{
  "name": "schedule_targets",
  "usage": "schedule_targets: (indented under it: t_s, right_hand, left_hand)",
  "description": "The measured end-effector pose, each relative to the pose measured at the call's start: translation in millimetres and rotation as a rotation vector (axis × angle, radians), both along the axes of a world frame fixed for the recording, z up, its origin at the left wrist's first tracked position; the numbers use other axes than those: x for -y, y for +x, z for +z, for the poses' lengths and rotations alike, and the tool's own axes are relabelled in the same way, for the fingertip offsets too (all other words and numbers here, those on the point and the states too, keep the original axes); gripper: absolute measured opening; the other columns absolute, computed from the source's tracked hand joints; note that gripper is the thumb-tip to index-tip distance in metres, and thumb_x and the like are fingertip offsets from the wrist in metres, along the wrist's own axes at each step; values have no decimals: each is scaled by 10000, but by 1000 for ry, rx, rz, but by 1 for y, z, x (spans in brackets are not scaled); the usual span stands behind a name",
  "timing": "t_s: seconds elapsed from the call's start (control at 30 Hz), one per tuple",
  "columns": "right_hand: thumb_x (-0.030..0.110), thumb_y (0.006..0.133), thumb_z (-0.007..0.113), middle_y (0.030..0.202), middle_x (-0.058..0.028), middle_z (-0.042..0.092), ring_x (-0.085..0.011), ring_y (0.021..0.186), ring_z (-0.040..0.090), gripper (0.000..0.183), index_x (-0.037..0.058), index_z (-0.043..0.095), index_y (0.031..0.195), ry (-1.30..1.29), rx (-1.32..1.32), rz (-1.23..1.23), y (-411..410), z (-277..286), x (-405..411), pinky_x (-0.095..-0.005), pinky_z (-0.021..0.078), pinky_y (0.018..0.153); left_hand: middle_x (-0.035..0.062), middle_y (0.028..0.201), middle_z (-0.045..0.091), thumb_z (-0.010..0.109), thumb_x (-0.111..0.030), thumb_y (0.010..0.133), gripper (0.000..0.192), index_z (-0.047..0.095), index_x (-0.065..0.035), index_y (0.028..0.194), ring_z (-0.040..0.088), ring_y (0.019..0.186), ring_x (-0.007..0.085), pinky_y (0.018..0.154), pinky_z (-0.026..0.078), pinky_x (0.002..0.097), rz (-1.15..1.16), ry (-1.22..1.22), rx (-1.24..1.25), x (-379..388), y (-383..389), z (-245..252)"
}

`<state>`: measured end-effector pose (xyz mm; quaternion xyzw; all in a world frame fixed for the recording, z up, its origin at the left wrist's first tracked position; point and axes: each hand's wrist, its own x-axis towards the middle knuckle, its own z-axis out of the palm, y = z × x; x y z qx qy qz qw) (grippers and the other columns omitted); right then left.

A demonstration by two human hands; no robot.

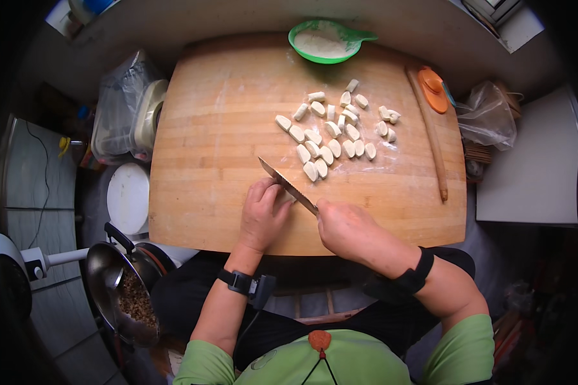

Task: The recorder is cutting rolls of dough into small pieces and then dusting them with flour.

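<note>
My right hand [349,228] is wrapped around the handle of a serrated knife [284,182], whose blade slants up and left. Under the bent fingers of my left hand [264,214] is a pale piece of dough [284,196], mostly hidden by the hand and the blade. The blade lies right beside those fingertips; whether it has cut into the dough cannot be seen. Several short cut dough pieces [333,129] are scattered over the floured wooden board [212,125], ahead of both hands and to the right.
A green plastic scoop bowl of flour [321,43] stands at the board's far edge. Along the right side lie a wooden rolling pin [428,139] and an orange plastic tool [432,89]. At lower left, a wok [108,293] holds a brown crumbly filling [136,298].
</note>
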<state>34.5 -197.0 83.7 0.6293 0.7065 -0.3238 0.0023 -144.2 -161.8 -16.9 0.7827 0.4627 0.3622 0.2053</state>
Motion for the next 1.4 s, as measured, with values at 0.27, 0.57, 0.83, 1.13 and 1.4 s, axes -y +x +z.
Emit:
schedule_targets:
  t_s: [0.27, 0.57, 0.83, 1.13, 1.4]
  right_hand:
    - [139, 902, 471, 740, -250, 637, -431, 714, 634, 164, -8, 527, 946, 53, 10, -77, -15, -42, 1, -521, 499, 664]
    - [171, 914, 502, 687, -251, 603, -447, 669, 600, 162, 8, 504, 911, 220, -116, -135, -7, -10, 1, -534, 477, 630]
    - [125, 886, 478, 761, -250, 643, -424, 731, 643, 168, -24, 549, 914, 51, -32, -2, -5, 8, 8, -506, 513, 669]
    - [69, 844, 481, 814, -264, 648, -417, 806, 648, 151, -32, 562, 923, -83, 5, 5, -8, 12, 8, -495, 510, 722]
    - [89, 860, 484, 777, -241, 656, -404, 734, 655, 142, -10, 537, 947, 71, 8, -47, -25, -51, 13, -500, 513, 665]
  left_hand:
    - [160, 1097, 570, 748, -62, 690, 368, 595, 13, 1016, 536, 1041, 347, 911, 454, 408, 9, -1, -28, -2, -2, 1]
    - [152, 1093, 566, 767, -44, 657, 419, 584, -1, 1032, 540, 1017, 343, 881, 470, 398, 67, -32, 45, 12, -12, 1]
    - [147, 1096, 576, 758, -29, 667, 425, 585, 4, 1054, 553, 1008, 332, 871, 477, 380, 46, 1, -26, 10, -12, 4]
    - [153, 1086, 579, 756, -43, 671, 411, 586, 6, 1042, 555, 1005, 336, 860, 478, 385, 49, -16, -16, 11, -13, 1]
    - [146, 1083, 586, 766, -74, 665, 398, 591, 1, 1015, 549, 1014, 339, 879, 472, 399, 65, -32, -39, 8, -14, 1]
